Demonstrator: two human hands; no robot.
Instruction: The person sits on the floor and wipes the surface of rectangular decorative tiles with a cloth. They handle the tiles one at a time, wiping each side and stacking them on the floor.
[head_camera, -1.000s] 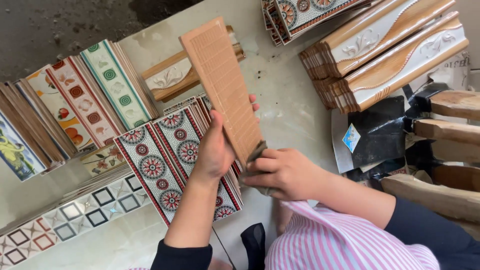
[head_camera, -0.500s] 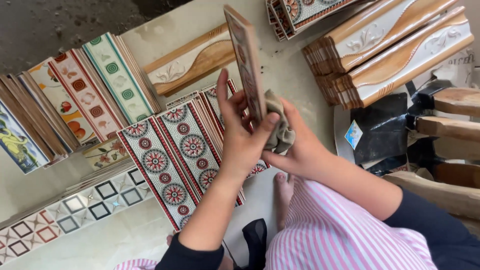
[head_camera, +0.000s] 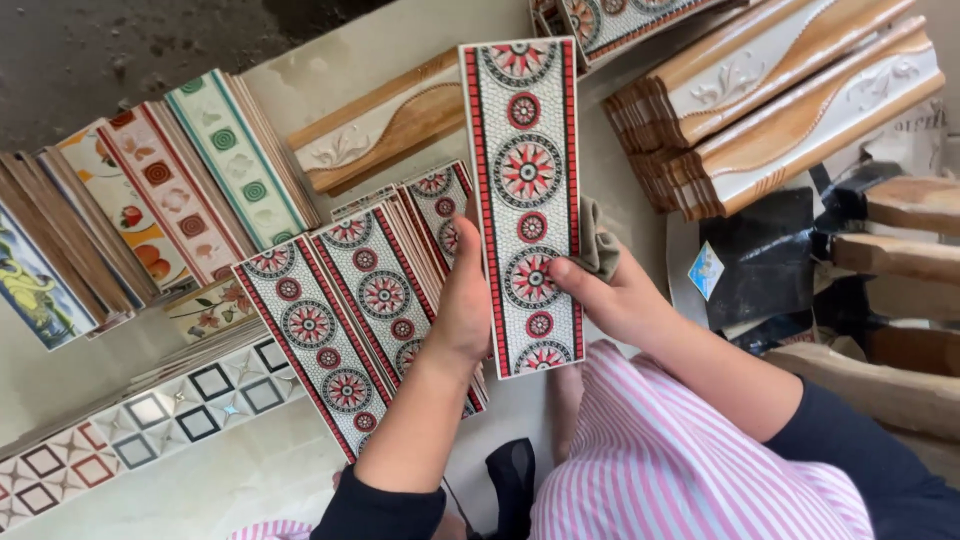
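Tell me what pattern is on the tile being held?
Red and black flower-like circles on the tile, between red edge stripes; head view.

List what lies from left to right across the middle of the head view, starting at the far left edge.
Leaning stack of fruit and floral border tiles → medallion tile stacks → left hand → held medallion tile → right hand with cloth → black sheet → wooden pieces.

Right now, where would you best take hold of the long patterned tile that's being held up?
Take the tile by its two long edges near the lower end, coming from below. It is narrow and flat, pattern side up. The left hand clasps one edge there, the right hand the other, with a cloth.
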